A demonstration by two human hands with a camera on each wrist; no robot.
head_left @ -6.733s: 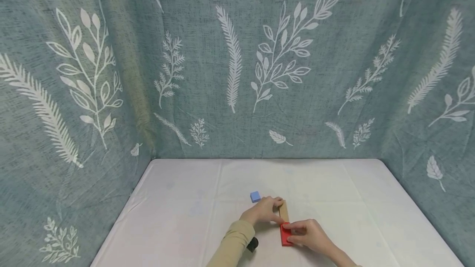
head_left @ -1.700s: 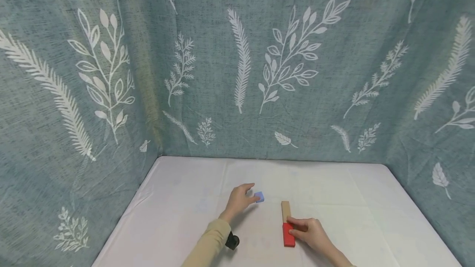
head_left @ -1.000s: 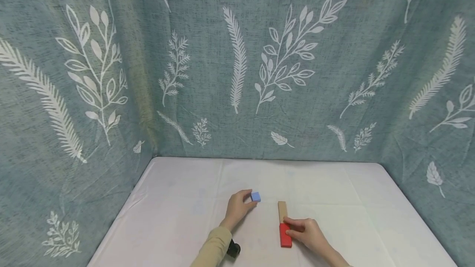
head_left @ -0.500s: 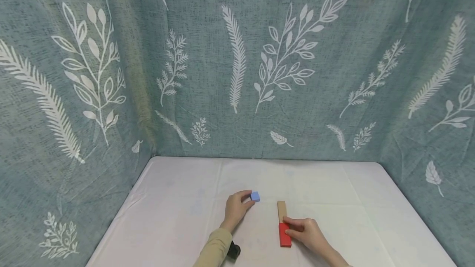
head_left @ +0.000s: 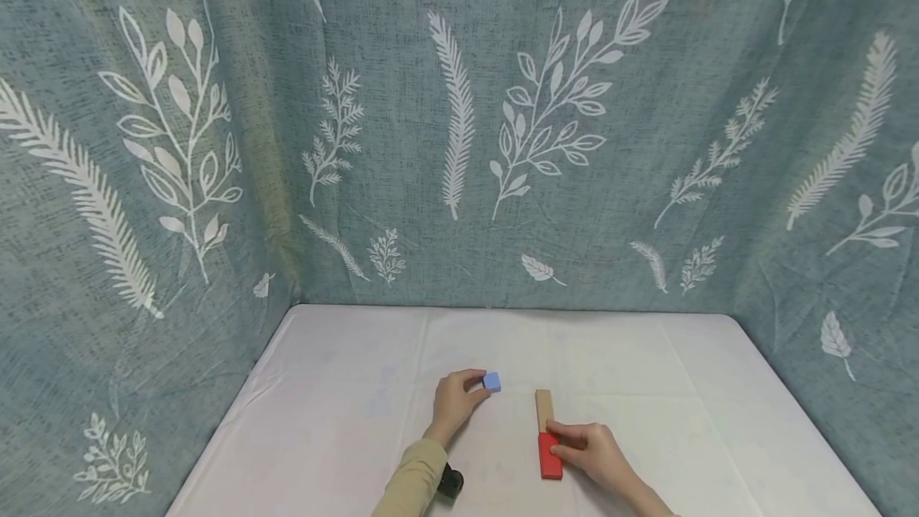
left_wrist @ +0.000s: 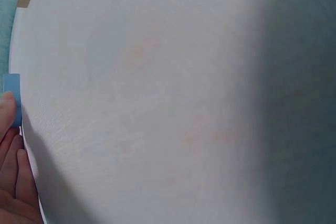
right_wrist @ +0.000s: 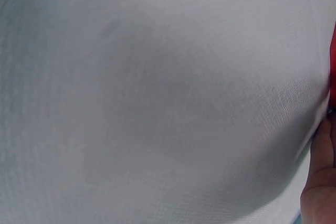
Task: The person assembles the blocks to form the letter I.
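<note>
My left hand [head_left: 452,405] pinches a small blue block [head_left: 491,382] between thumb and index finger, on the white cloth. In the left wrist view the thumb lies on the face of the blue block [left_wrist: 12,83]. My right hand [head_left: 596,451] holds a flat red block [head_left: 550,465] with thumb and index finger, the index tip near its far end. A light wooden block [head_left: 544,409] lies end to end with the red one, pointing away from me. Only a sliver of the red block [right_wrist: 333,72] shows in the right wrist view, above the fingers.
The white tablecloth [head_left: 345,421] covers the table, with a blue-green leaf-patterned curtain [head_left: 402,142] behind it and at both sides. A black device [head_left: 451,483] sits at the left wrist, by the beige sleeve [head_left: 416,473].
Several seconds ago my left hand was at the wooden block; it has since moved left and closed finger and thumb on the blue block. My right hand has stayed at the red block.
</note>
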